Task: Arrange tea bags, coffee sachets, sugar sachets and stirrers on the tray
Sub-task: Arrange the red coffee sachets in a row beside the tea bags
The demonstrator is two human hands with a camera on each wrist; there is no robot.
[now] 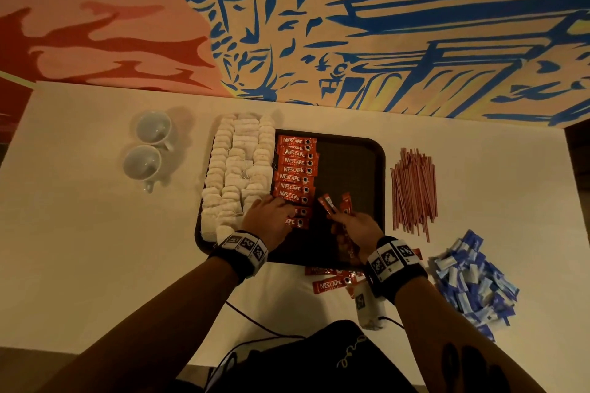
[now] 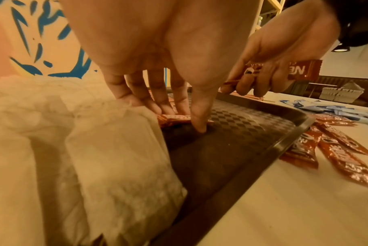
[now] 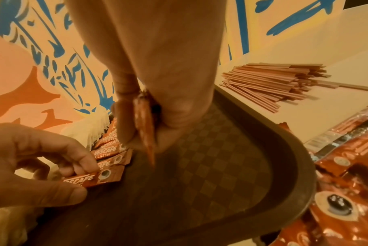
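A dark tray (image 1: 351,163) lies on the white table. White tea bags (image 1: 238,169) fill its left part in rows. A column of red coffee sachets (image 1: 295,169) runs beside them. My left hand (image 1: 285,214) is at the near end of that column, with fingers on top and thumb at the near edge of the last sachet (image 3: 92,179), pinching it against the tray. My right hand (image 1: 340,217) hovers over the bare tray floor (image 3: 220,166) and grips a few coffee sachets (image 1: 330,206) edge-on (image 3: 146,129).
Pink stirrers (image 1: 413,188) lie heaped right of the tray and blue sugar sachets (image 1: 475,281) are piled at the near right. Loose coffee sachets (image 1: 332,285) lie in front of the tray. Two cups (image 1: 153,129) stand to the left. A painted wall rises behind the table.
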